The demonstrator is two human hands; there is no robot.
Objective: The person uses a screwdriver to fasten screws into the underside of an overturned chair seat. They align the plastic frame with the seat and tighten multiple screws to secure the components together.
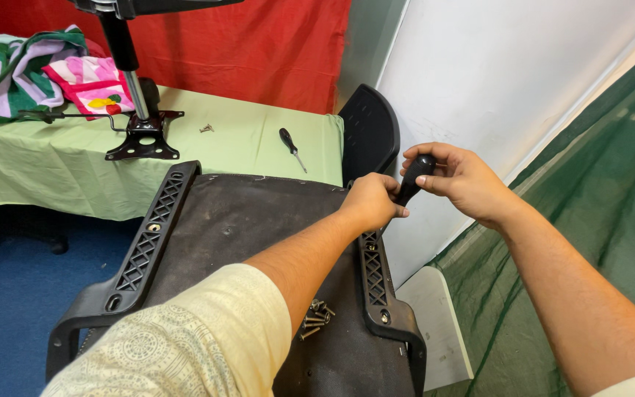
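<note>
While the right hand (458,180) wraps its fingers around the black handle of a screwdriver (413,179), the left hand (371,201) pinches closed lower down, seemingly steadying the shaft, though the tip is hidden behind it. The tool stands nearly upright over the right armrest bracket (375,276), at the far right edge of the upturned chair seat (244,220), probably so it bears straight down on a fastening there. A small heap of screws (315,318) lies on the seat's underside near its front right corner, within easy reach. The left armrest bracket (145,246) runs along the opposite edge. Beyond, a table under a green cloth (244,140) carries a second screwdriver (291,146), the chair's metal base plate (143,136) and folded cloths (45,70) at its far left corner. A red curtain (259,44) hangs behind, a white board (494,81) and green netting (604,184) stand to the right, and the floor (9,309) is blue.
</note>
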